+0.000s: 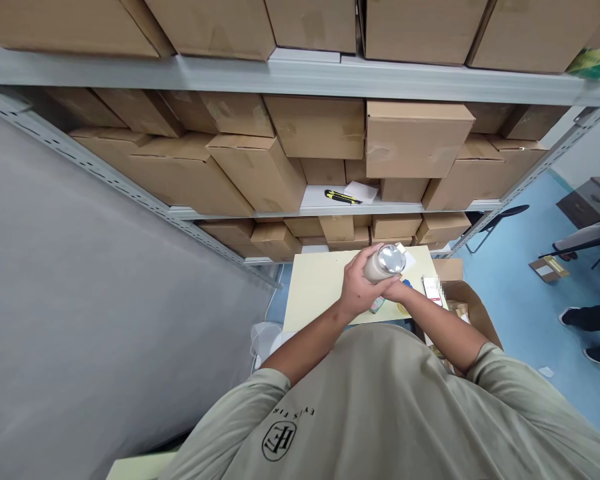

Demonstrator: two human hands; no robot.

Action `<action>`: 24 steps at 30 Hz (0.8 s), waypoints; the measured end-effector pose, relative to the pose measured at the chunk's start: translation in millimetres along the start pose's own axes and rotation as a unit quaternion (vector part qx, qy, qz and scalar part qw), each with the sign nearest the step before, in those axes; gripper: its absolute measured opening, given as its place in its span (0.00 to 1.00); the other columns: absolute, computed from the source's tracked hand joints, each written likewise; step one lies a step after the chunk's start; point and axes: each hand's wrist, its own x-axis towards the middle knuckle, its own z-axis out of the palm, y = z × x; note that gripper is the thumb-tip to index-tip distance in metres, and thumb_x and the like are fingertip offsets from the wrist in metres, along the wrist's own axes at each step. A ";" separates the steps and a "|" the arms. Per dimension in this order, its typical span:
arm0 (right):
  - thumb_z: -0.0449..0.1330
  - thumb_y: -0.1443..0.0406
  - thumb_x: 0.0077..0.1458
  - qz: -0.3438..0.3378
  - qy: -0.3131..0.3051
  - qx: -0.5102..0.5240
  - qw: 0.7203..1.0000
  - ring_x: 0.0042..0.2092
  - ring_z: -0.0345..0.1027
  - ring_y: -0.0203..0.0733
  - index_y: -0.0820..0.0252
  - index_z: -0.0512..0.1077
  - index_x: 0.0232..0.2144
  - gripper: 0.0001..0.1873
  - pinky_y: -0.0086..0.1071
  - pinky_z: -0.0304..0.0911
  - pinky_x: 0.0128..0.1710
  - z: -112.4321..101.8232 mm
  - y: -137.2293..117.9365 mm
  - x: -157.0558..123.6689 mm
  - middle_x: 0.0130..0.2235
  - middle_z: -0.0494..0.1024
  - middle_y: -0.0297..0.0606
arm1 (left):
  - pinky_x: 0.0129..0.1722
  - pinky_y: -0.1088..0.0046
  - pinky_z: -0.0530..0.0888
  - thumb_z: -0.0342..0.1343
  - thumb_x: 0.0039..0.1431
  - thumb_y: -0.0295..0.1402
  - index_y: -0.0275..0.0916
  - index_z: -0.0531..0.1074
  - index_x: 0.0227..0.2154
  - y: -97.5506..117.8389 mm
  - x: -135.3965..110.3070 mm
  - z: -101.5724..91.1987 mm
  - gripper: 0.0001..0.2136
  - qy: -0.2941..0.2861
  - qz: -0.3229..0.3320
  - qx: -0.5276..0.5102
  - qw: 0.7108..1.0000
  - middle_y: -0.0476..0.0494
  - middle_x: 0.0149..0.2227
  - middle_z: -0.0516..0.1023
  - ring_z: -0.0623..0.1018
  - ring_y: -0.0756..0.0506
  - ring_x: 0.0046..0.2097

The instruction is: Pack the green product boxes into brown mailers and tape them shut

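Note:
A pale jar with a shiny silver lid is held above the cream table, its lid tilted up toward me. My left hand wraps round its left side, with fingers over the far edge and the thumb along the near side. My right hand is pressed against the jar's lower right part; its fingers are mostly hidden behind the jar. A small white piece shows just beyond the lid; whether it touches the jar I cannot tell.
On the table's right lies a white card. An open cardboard box stands beside the table. Ahead, metal shelving holds many cartons and a yellow-black box cutter. A grey wall rises at left; another person's legs appear at right.

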 end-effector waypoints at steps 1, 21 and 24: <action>0.79 0.53 0.49 0.023 -0.032 0.042 0.998 0.57 0.78 0.56 0.58 0.78 0.60 0.38 0.48 0.77 0.61 -1.0 1.1 -1.4 0.53 0.86 0.48 | 0.66 0.52 0.79 0.78 0.56 0.46 0.45 0.76 0.67 4.0 0.3 2.2 0.37 -0.015 -0.013 0.029 0.999 0.37 0.63 0.83 0.83 0.32 0.63; 0.49 0.41 0.75 0.208 -0.064 0.355 0.909 0.29 0.77 0.42 0.58 0.75 0.31 0.34 0.31 0.71 0.28 -7.8 -30.6 -19.0 0.31 0.85 0.45 | 0.26 0.61 0.82 0.54 0.63 0.75 0.38 0.80 0.48 -45.9 23.4 1.8 0.40 -0.035 -0.455 -0.460 0.761 0.42 0.27 0.81 0.82 0.40 0.25; 0.54 0.48 0.76 0.174 -0.036 0.362 0.915 0.31 0.79 0.41 0.60 0.78 0.34 0.27 0.30 0.73 0.30 -7.2 -30.3 -19.6 0.34 0.87 0.44 | 0.15 0.66 0.71 0.44 0.64 0.78 0.38 0.79 0.45 -51.7 24.4 -2.3 0.44 -0.099 -0.492 -0.460 0.733 0.45 0.20 0.74 0.70 0.44 0.16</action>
